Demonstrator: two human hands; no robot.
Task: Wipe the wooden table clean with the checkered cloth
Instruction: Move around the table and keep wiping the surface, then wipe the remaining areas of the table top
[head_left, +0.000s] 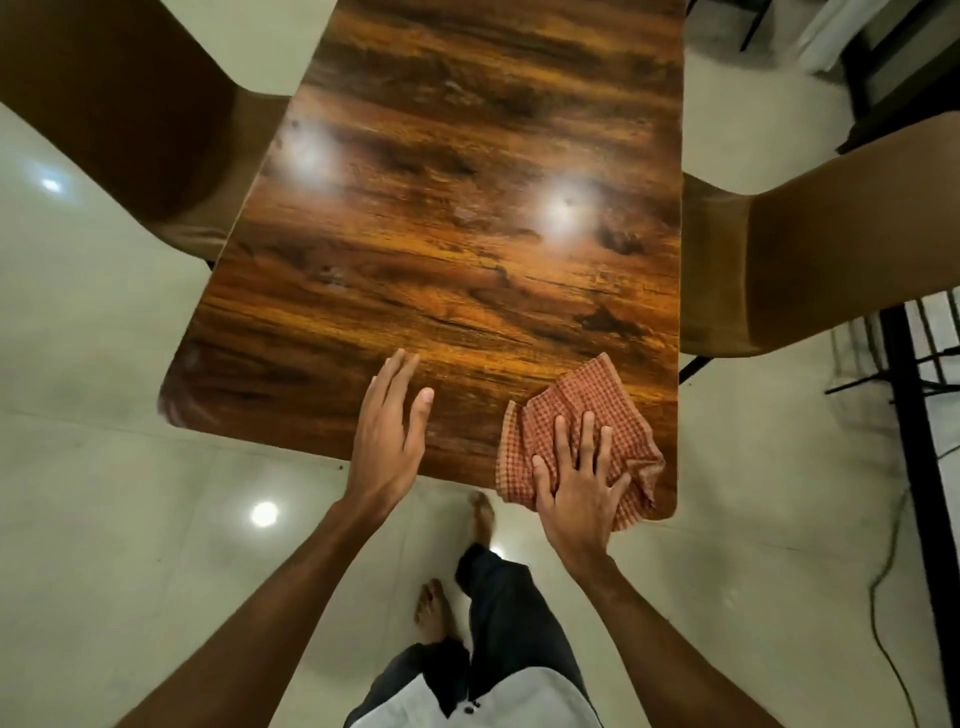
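The checkered cloth (582, 441) lies crumpled on the near right corner of the wooden desk (467, 234). It is reddish with small squares. Its near edge hangs a little over the desk's near edge.

The right hand (576, 493) lies flat on top of the cloth. The fingers are spread and point to the far side. It presses down with the palm and does not grip the cloth.

The left hand (389, 431) is to the left of the cloth, over the near edge of the desk. It is open with the fingers straight and close together, and it holds nothing. I cannot tell if it touches the desk.

The desk top is shiny brown and shows two bright spots of light.

A brown chair (130, 130) stands at the far left side of the desk. A lighter brown chair (831, 249) stands at the right side.

Below the arms I see dark trousers (509, 623) and bare feet (431, 608) on the pale shiny floor (104, 467).
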